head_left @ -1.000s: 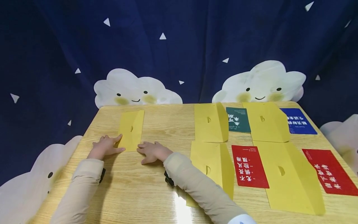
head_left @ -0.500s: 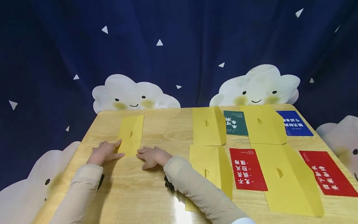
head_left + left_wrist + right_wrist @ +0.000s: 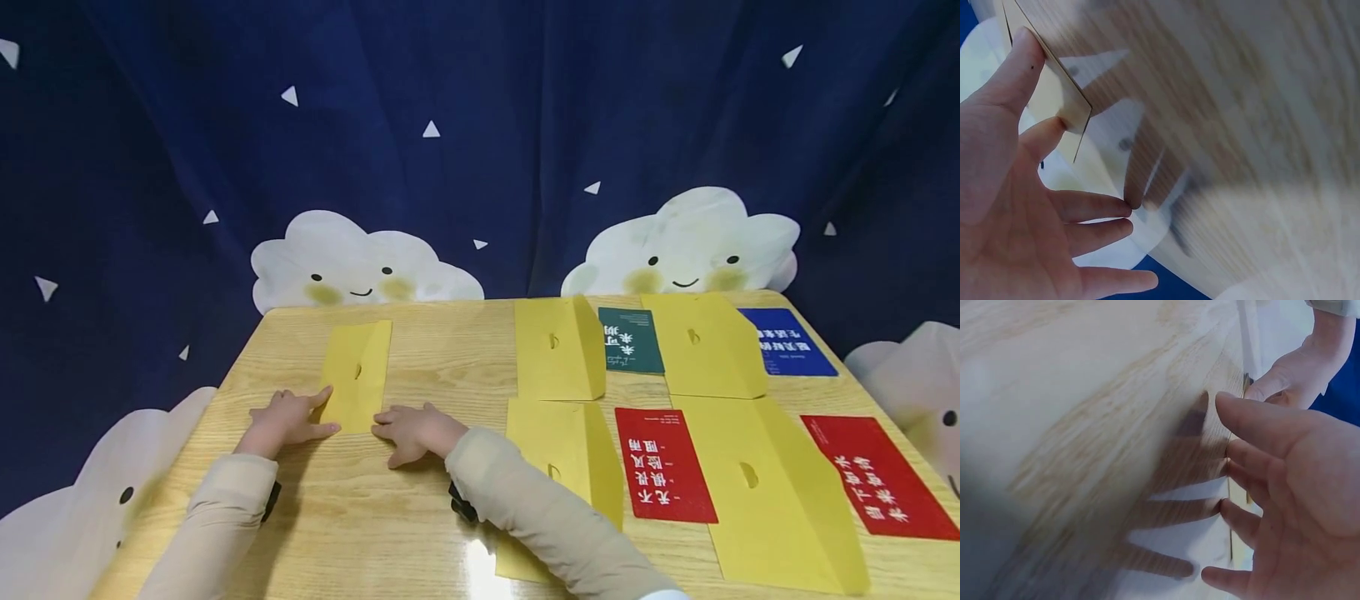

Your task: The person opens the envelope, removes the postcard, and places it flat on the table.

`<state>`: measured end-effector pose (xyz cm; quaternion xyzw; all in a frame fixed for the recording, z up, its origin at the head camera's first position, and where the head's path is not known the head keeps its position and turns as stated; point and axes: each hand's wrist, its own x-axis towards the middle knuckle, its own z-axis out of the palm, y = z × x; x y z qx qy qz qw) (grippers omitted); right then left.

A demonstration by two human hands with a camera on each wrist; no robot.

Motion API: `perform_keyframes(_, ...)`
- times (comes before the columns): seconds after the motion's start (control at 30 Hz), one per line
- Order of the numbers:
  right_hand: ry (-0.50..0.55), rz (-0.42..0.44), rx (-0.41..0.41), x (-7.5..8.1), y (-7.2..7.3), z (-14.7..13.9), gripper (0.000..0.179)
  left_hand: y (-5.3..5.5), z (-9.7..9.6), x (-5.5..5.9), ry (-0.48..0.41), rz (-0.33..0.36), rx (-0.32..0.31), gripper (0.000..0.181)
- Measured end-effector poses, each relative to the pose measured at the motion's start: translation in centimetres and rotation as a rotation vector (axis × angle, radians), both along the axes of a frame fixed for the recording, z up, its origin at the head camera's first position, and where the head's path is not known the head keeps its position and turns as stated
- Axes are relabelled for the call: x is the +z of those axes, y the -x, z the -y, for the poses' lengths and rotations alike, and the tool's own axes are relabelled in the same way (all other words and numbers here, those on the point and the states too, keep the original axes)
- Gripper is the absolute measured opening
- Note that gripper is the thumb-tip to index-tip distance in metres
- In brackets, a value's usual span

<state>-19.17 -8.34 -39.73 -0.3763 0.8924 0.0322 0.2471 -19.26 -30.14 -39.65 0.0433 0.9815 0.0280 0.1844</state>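
Observation:
A small yellow envelope (image 3: 351, 396) with a semicircular slot lies at the left rear of the table. At its lower left edge is my left hand (image 3: 283, 421), fingers spread. The left wrist view has the thumb and index fingertip of that left hand (image 3: 1022, 187) against the envelope's edges (image 3: 1060, 97), other fingers stretched out. From the right side, my right hand (image 3: 416, 432) reaches the envelope's lower right edge with its fingertips. In the right wrist view, the palm of the right hand (image 3: 1297, 487) faces the camera, thumb apart from the fingers, which are loosely extended.
To the right lie larger yellow envelopes with raised flaps, including one at the rear (image 3: 543, 367) and one near the front (image 3: 772, 517). Beside them are a green card (image 3: 630, 340), a blue card (image 3: 791, 342) and two red cards, one central (image 3: 663, 467), one far right (image 3: 877, 475).
The head view has tilted up, so the table sits lower in the picture. Both hands stay at the small envelope with almost no change in pose.

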Motion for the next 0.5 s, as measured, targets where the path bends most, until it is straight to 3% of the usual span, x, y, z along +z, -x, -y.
perform_keyframes(0.5,-0.088,-0.08,0.022,0.7,-1.4,-1.4,0.062,-0.7,-1.8,-0.5,0.035,-0.076,-0.058,0.084)
